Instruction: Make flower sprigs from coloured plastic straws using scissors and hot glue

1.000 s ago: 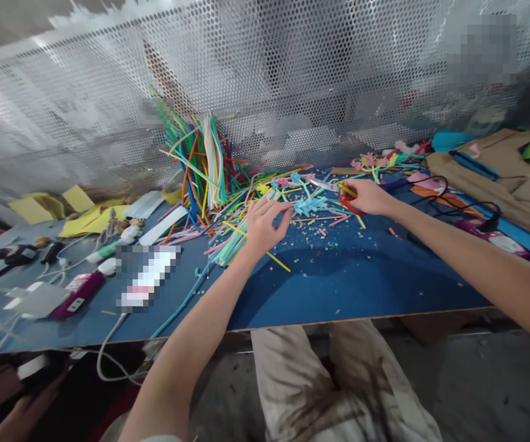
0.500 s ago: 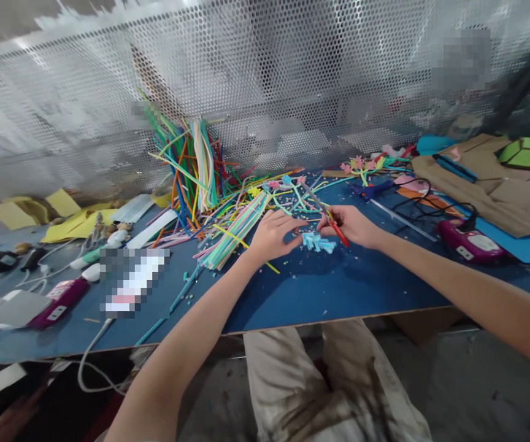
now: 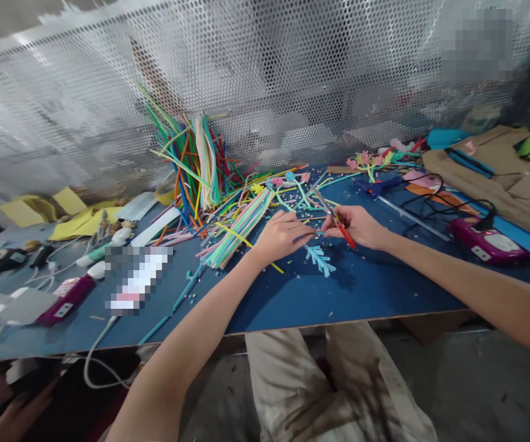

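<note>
My right hand [image 3: 359,227] is closed around red-handled scissors [image 3: 345,232], whose metal blades point up and away to the left. My left hand [image 3: 283,236] is closed in a pinch, its fingertips close to those of the right. A light blue branched pipe cleaner piece [image 3: 320,259] hangs just below the left fingertips; the fingers hide its upper end. Behind the left hand lies a bundle of pastel pipe cleaners [image 3: 240,228], with a yellow one [image 3: 235,235] across it. Pink, blue and yellow pipe cleaner flowers [image 3: 289,178] lie beyond the hands.
Many coloured pipe cleaners [image 3: 191,166] stand by a perforated metal screen [image 3: 292,80]. A glue gun [image 3: 378,186] and a purple power strip [image 3: 488,241] are at right. Another purple power strip [image 3: 66,301] and cables lie at left. Another person's hand [image 3: 28,408] shows low left.
The light blue piece has swung from lying nearly level to hanging down. My left fingers have closed together and moved closer to the right hand. The scissors stay in my right hand.
</note>
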{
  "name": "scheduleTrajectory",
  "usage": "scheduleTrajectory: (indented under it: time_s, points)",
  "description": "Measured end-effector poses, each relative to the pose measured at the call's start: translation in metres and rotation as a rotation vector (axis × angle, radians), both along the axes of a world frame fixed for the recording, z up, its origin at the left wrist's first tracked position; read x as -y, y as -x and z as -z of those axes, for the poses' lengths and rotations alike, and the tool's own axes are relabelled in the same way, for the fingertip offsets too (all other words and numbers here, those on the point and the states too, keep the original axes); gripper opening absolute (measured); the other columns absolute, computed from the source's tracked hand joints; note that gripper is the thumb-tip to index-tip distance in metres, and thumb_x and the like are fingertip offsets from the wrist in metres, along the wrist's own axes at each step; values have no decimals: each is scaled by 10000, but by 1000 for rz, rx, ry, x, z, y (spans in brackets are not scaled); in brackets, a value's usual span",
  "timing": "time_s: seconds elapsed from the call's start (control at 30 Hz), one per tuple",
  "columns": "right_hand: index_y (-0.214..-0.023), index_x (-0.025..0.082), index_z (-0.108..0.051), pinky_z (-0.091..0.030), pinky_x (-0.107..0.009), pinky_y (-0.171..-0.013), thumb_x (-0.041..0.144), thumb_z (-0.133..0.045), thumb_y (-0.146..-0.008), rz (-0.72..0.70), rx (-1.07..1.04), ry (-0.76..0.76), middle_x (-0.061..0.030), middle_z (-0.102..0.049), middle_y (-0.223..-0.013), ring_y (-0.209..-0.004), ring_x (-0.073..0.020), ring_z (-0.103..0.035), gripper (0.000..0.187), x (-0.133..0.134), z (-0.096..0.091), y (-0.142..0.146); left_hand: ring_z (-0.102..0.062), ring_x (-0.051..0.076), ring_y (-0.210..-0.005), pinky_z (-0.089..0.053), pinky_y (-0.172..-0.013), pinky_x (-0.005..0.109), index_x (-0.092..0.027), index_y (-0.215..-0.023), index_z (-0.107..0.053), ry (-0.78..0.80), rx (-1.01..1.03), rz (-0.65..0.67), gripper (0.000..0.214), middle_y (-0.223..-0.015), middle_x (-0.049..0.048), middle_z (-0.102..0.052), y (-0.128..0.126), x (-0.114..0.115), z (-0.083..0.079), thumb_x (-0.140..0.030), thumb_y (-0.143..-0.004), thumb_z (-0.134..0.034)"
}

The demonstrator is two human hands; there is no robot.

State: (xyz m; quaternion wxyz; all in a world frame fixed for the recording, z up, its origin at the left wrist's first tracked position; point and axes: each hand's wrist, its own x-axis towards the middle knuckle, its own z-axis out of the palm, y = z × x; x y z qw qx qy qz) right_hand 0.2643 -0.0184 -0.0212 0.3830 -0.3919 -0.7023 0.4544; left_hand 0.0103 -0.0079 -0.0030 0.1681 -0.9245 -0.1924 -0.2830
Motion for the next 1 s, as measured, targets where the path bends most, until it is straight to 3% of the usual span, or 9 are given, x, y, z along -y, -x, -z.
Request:
scheduleTrajectory:
  time_s: [0.13,0.3,0.43,0.53,0.73,0.87,1.0]
  points:
    - [-902,203,-710,-548,-325,-722,357,-852,-701,31,-17,0,-27,-731,-848,-756,-178,-666,290,0,-3,-3,-599,171,-804,-381,-719,347,-244,-962,-730,16,28,-63,151,-856,5,-763,-1,1,-1,-339,-982,-613]
    - [-854,206,-662,-574,-354,-754,398,-854,-709,98,-80,10,-35,-725,-814,-763,-209,-707,308,5,-14,-9,-580,155,-755,-407,-751,332,-233,-916,-686,35,205,-81,102,-801,-16,-738,7,0,-5,-305,-967,-635]
    - [-865,230,-588,-493,-329,-560,513,-835,-717,200,-33,-13,8,-633,-664,-569,-172,-599,404,2,-15,-18,-593,171,-807,-411,-791,345,-217,-911,-629,19,353,-171,109,-818,6,-705,14,1,-13,-300,-979,-612]
    - [-798,231,-539,-412,-313,-551,555,-824,-713,255,115,-111,18,-586,-668,-585,-157,-526,441,-1,-12,-24,-577,188,-812,-402,-794,362,-214,-893,-584,21,383,-233,141,-804,21,-669,19,1,-16,-303,-999,-555]
    - [-835,239,-470,-354,-304,-601,559,-700,-830,183,360,-241,29,-524,-711,-625,-145,-438,395,7,-16,-22,-548,209,-810,-360,-765,377,-226,-884,-569,-73,394,-282,119,-805,29,-667,19,5,-17,-285,-985,-548]
    - [-824,231,-501,-369,-309,-635,534,-715,-817,148,420,-311,-2,-558,-795,-680,-162,-479,371,17,-23,-15,-535,210,-785,-358,-755,376,-231,-869,-554,-129,374,-260,100,-770,16,-658,14,12,-20,-271,-955,-585]
    - [-844,220,-580,-398,-317,-652,570,-719,-795,136,354,-283,-39,-631,-847,-720,-191,-540,379,26,-26,-6,-547,203,-786,-381,-789,379,-228,-878,-554,-126,348,-236,76,-788,13,-669,10,18,-22,-251,-943,-585]
